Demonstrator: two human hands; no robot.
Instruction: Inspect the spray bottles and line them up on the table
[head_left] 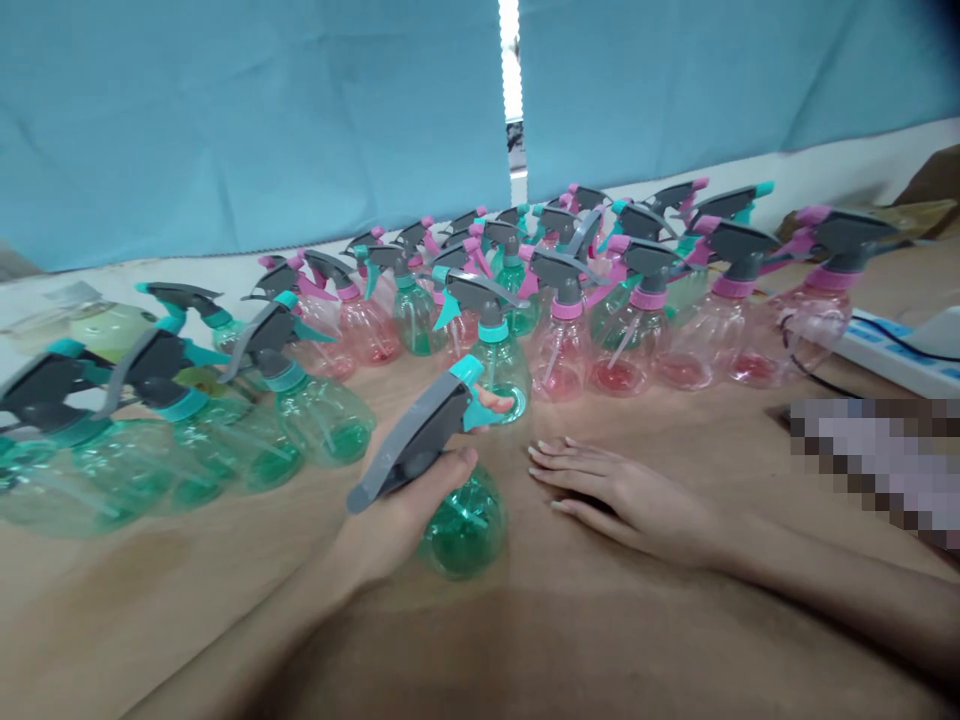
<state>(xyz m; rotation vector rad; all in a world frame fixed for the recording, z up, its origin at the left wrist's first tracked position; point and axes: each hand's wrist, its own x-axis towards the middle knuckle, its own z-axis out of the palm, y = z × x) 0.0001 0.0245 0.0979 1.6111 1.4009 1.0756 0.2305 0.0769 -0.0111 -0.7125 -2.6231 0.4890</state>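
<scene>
My left hand is wrapped round the neck of a green spray bottle with a grey and teal trigger head. The index finger reaches forward at the teal trigger, and the bottle tilts away from me. My right hand lies flat on the table, palm down with fingers stretched out, holding nothing. Just beyond my hands stand another green spray bottle and a pink spray bottle, both upright.
More green spray bottles stand on the left. Several rows of pink and green ones, including a pink bottle, fill the back. A white power strip with a black cable lies at the right. A blue curtain hangs behind.
</scene>
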